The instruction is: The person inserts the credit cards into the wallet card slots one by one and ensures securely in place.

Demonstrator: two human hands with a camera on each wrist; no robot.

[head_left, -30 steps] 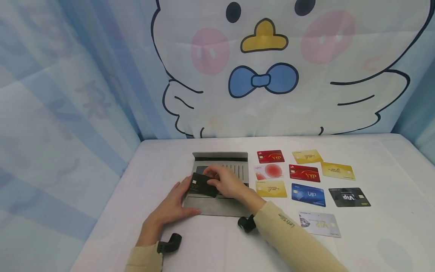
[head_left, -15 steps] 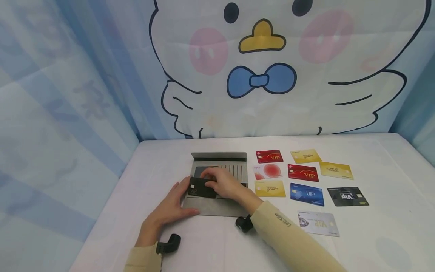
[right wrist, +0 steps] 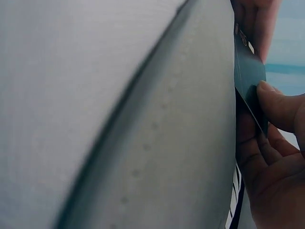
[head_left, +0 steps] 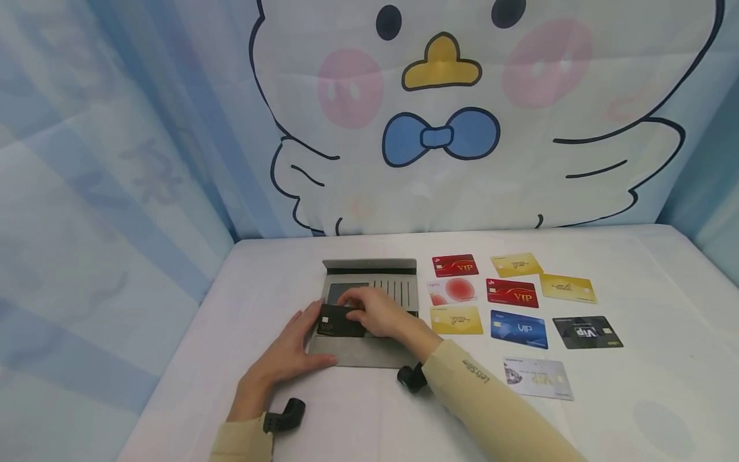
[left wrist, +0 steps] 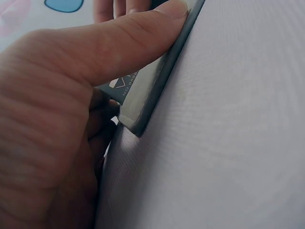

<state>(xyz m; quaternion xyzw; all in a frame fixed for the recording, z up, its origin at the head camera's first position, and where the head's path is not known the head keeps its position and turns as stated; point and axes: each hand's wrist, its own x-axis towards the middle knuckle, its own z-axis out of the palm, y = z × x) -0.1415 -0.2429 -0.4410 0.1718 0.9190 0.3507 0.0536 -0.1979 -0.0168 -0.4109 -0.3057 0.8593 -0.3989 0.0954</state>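
The black VIP card (head_left: 337,321) pinched by the right hand (head_left: 376,312) is now squared, at nine o'clock, with the gray wallet (head_left: 362,355), which is braced by the left hand (head_left: 291,351), fingers extended.

Beige left sleeve (head_left: 241,441) showing | right sleeve (head_left: 496,404) matches, and look, dark slanting lettering (head_left: 476,371) | stubby black wrist camera (head_left: 288,414), left side | second black camera (head_left: 411,378), right side!

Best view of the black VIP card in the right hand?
Head: the black VIP card shows most of its printed face, one end behind the right hand. Right wrist: steep, narrow slant. Left wrist: only a small lettered piece beside the left hand.
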